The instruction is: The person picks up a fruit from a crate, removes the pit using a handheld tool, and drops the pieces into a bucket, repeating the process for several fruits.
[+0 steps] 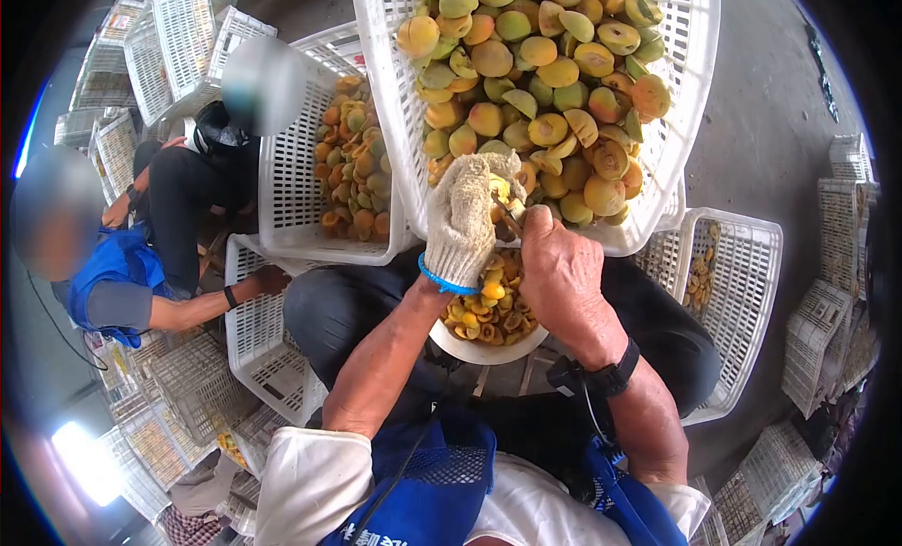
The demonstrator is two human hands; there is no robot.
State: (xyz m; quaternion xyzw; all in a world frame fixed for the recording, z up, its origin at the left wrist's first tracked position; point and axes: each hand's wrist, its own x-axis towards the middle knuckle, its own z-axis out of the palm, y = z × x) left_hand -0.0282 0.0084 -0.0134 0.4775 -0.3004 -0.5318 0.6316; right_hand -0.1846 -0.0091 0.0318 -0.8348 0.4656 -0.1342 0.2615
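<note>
My left hand (460,217), in a cream knitted glove with a blue band at the wrist, is closed around a yellow peach (505,187). My bare right hand (562,269) grips a small knife-like tool (508,213); its thin dark end touches the fruit, and its handle is hidden in my fist. Just beyond my hands, a white plastic crate (691,95) holds a heap of green, yellow and reddish peaches, many of them halved. Below my hands, between my knees, stands a white bowl (489,354) with small wet yellow-orange pieces of fruit.
Left of the big crate, another white crate (282,203) contains orange fruit halves. At my right knee stands a crate (752,264) with yellow pieces. A co-worker in a blue vest (117,273) reaches toward a crate (246,335) on my left. Crates are stacked along both sides.
</note>
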